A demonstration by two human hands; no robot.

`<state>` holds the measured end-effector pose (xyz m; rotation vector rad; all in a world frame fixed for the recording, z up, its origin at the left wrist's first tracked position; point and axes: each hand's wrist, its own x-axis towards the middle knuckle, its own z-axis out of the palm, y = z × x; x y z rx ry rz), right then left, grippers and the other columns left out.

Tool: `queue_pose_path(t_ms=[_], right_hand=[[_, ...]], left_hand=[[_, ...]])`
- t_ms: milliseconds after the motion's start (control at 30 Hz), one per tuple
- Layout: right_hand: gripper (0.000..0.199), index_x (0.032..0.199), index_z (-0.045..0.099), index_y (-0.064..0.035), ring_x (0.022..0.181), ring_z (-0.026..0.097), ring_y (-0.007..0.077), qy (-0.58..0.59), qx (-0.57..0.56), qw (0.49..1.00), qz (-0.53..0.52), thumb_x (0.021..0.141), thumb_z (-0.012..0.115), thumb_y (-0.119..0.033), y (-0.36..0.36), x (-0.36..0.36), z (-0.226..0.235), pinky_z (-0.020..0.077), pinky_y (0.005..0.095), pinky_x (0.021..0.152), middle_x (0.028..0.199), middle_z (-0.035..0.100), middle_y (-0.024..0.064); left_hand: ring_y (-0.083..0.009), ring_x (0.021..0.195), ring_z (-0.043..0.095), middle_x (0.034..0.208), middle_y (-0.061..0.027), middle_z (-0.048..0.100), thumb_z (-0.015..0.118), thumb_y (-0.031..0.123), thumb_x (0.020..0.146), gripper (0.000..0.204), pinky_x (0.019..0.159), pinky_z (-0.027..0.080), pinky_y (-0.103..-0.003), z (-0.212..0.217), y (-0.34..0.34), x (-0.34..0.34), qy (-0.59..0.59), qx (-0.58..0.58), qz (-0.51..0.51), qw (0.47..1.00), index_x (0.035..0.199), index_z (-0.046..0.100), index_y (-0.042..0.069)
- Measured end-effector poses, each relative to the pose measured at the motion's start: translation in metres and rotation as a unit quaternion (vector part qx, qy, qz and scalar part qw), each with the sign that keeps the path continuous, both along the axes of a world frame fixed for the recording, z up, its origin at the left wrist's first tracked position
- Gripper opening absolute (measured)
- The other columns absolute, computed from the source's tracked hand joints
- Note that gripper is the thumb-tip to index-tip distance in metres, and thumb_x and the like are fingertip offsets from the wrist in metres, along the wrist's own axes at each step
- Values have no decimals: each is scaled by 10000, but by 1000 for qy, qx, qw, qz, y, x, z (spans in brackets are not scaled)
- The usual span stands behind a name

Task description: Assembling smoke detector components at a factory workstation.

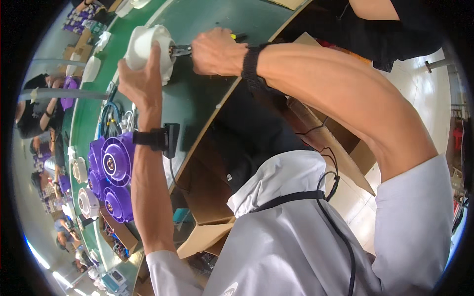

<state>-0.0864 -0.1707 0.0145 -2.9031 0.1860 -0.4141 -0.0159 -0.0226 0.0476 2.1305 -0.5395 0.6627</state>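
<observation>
At the top of the view, my left hand (143, 81) grips a white round plastic housing (143, 47) with a flanged rim, thumb and fingers spread around its body. The housing is tilted on its side over the green bench, its open side turned toward my right hand. My right hand (217, 52) is closed around a pair of pliers (183, 50), whose metal jaws reach to the middle of the housing. A bit of yellow and black handle shows behind that fist. What the jaws touch inside the housing is too small to tell.
Several purple round housings (117, 162) are stacked left of my left forearm, beside coiled cables (111, 118). White housings (89, 202) and a carton of small parts (118, 234) are nearby. Open cardboard boxes (207, 237) stand below the bench edge. Other people work at far left; another person's arm shows top right.
</observation>
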Motion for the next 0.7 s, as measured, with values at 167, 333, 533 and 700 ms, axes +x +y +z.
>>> queue_pose_path(t_ms=[167, 333, 533, 700], right_hand=[[235, 681, 698, 6, 652, 674, 412, -28, -4, 999, -24, 653, 639, -220, -6, 5, -10, 534, 510, 630, 687, 662, 231], [203, 685, 705, -32, 671, 671, 429, -21, 39, 999, 25, 661, 623, -215, -13, 9, -5, 539, 510, 629, 722, 671, 231], [197, 673, 697, -26, 619, 659, 424, -37, -78, 995, 56, 667, 603, -198, -13, 6, -10, 535, 493, 569, 685, 655, 233], [199, 682, 697, -27, 622, 663, 414, -50, 39, 996, 56, 679, 599, -200, -15, 12, -8, 534, 498, 569, 693, 659, 229]], left_hand=[[-328, 836, 689, 881, -251, 696, 802, 481, 690, 660, 787, 527, -395, 6, -10, 2, 38, 23, -1, 999, 934, 648, -112], [-378, 860, 675, 892, -270, 691, 770, 531, 671, 710, 841, 507, -410, 17, -10, 18, 55, 89, 13, 994, 940, 663, -117], [-397, 924, 665, 923, -283, 687, 760, 563, 651, 766, 869, 495, -427, 14, -9, 21, 40, 103, 6, 994, 993, 669, -116], [-404, 1011, 647, 1006, -287, 682, 746, 563, 653, 782, 916, 483, -413, 19, -15, 35, 39, 131, 20, 990, 1045, 672, -109]])
